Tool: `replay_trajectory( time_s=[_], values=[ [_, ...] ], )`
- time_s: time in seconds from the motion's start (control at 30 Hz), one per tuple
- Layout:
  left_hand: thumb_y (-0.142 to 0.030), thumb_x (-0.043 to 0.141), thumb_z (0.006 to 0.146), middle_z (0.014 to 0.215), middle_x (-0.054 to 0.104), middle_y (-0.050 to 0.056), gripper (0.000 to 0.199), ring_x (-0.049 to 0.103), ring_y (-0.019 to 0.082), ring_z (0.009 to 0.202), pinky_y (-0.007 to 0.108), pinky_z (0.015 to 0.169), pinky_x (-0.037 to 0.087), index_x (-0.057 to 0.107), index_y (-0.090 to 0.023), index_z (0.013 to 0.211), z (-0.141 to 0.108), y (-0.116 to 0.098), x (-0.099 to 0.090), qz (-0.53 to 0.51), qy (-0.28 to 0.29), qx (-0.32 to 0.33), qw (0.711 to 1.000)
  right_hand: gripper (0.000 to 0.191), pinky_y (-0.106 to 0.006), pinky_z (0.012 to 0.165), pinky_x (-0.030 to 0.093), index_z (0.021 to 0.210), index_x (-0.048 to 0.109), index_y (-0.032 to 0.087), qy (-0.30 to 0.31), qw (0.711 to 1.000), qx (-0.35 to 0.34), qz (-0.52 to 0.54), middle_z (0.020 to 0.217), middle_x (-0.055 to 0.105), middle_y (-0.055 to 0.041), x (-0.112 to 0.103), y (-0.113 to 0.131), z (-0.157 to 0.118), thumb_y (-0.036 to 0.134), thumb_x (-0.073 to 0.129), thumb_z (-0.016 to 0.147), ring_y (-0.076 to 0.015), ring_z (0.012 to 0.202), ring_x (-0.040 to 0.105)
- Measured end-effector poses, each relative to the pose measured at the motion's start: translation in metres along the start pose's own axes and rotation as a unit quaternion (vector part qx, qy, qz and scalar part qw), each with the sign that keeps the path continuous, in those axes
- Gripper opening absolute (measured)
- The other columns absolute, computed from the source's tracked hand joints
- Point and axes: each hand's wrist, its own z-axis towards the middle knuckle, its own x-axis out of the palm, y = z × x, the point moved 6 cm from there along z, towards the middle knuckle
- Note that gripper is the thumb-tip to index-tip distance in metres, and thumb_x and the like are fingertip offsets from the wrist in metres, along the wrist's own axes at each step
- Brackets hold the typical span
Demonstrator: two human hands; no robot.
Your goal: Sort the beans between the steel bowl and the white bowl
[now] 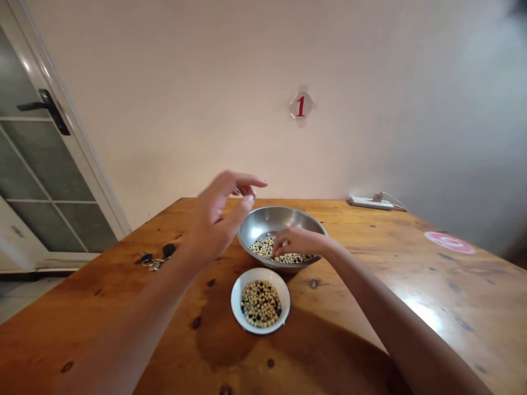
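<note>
A steel bowl [302, 215] stands on the wooden table, with pale and dark beans [263, 248] in its bottom. My right hand [290, 241] reaches over its rim, fingers bent together and down at the beans; whatever is between the fingertips is hidden. Nearer to me is a small white bowl [236, 302] of pale, dark and a few reddish beans. My left hand [228, 206] is raised in the air at the left side of the steel bowl, fingers apart, slightly blurred, with nothing visible in its grasp.
Keys with black fobs [155, 262] lie left of the bowls. A white power strip [370, 203] sits at the table's back right, and a pink round sticker [449, 242] is further right. The wall rises behind the table [349, 296]; a door [53, 181] stands left.
</note>
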Motion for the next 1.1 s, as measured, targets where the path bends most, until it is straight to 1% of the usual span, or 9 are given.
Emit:
replay_trajectory(
  time_s=[0.1,0.17,0.27,0.37,0.43,0.63,0.83,0.97,1.1],
  values=[
    [-0.023,0.043,0.08,0.092,0.062,0.002,0.021,0.056,0.014,0.084,0.03,0.079,0.045,0.059,-0.021,0.094,-0.007,0.049,0.049,-0.001,0.171,-0.139,0.975,0.019,-0.022,0.079,0.042,0.084,0.069,0.025,0.021,1.0,0.005,0.005,0.091,0.069,0.0028,0.007,0.0,0.004,0.022,0.051,0.077,-0.0128,0.085,0.06],
    [-0.025,0.045,0.078,0.094,0.064,0.003,0.021,0.058,0.016,0.084,0.03,0.077,0.046,0.06,-0.019,0.091,-0.02,0.078,0.074,0.003,0.259,-0.199,0.945,0.019,-0.023,0.073,0.042,0.079,0.07,0.026,0.019,0.994,0.069,-0.082,0.086,0.07,0.001,0.009,-0.013,0.003,0.019,0.053,0.074,-0.0148,0.08,0.061],
    [-0.026,0.045,0.077,0.099,0.063,0.005,0.023,0.057,0.017,0.09,0.03,0.081,0.045,0.061,-0.018,0.091,-0.031,0.101,0.087,0.02,0.284,-0.218,0.934,0.018,-0.026,0.064,0.042,0.073,0.071,0.022,-0.023,0.965,0.161,-0.206,0.082,0.07,-0.0056,0.001,-0.033,-0.004,0.015,0.055,0.069,-0.019,0.075,0.061],
    [-0.028,0.044,0.077,0.101,0.062,0.007,0.026,0.056,0.017,0.091,0.029,0.082,0.044,0.06,-0.016,0.094,-0.035,0.107,0.094,0.04,0.301,-0.226,0.925,0.021,-0.029,0.063,0.041,0.07,0.07,0.017,-0.051,0.954,0.183,-0.23,0.084,0.069,-0.0119,-0.01,-0.041,-0.012,0.008,0.051,0.068,-0.0229,0.078,0.061],
    [-0.033,0.044,0.077,0.105,0.06,0.009,0.032,0.054,0.019,0.096,0.031,0.086,0.042,0.059,-0.015,0.1,-0.037,0.11,0.105,0.071,0.358,-0.223,0.904,0.023,-0.03,0.062,0.041,0.071,0.07,0.017,-0.071,0.95,0.194,-0.232,0.085,0.068,-0.0124,-0.019,-0.045,-0.018,0.007,0.049,0.068,-0.0244,0.08,0.061],
    [-0.059,0.058,0.057,0.137,0.03,0.012,0.087,0.035,0.03,0.118,0.04,0.098,0.029,0.033,-0.021,0.131,-0.056,0.116,0.162,0.11,0.634,-0.185,0.743,0.022,-0.027,0.056,0.04,0.071,0.07,0.024,-0.102,0.946,0.228,-0.208,0.082,0.069,-0.0057,-0.038,-0.062,-0.029,0.013,0.052,0.068,-0.0217,0.075,0.062],
    [-0.059,0.06,0.054,0.143,0.02,0.007,0.091,0.031,0.035,0.122,0.044,0.097,0.029,0.027,-0.03,0.134,-0.064,0.129,0.19,0.126,0.672,-0.219,0.696,0.025,-0.025,0.056,0.039,0.072,0.07,0.025,-0.106,0.952,0.215,-0.192,0.078,0.069,-0.0034,-0.045,-0.067,-0.034,0.012,0.049,0.068,-0.0179,0.071,0.061],
    [-0.056,0.059,0.057,0.142,0.022,0.01,0.087,0.034,0.036,0.119,0.043,0.094,0.032,0.03,-0.026,0.133,-0.065,0.131,0.193,0.133,0.65,-0.211,0.717,0.023,-0.024,0.058,0.04,0.073,0.07,0.022,-0.102,0.958,0.195,-0.185,0.077,0.068,-0.0053,-0.042,-0.064,-0.028,0.012,0.05,0.068,-0.0163,0.069,0.06],
    [-0.044,0.057,0.064,0.126,0.044,0.013,0.067,0.049,0.031,0.103,0.038,0.085,0.04,0.043,-0.023,0.126,-0.059,0.13,0.192,0.147,0.615,-0.162,0.758,0.021,-0.023,0.059,0.04,0.071,0.07,0.02,-0.104,0.961,0.183,-0.177,0.074,0.068,-0.0057,-0.037,-0.063,-0.022,0.012,0.051,0.067,-0.015,0.067,0.059]
  ],
)
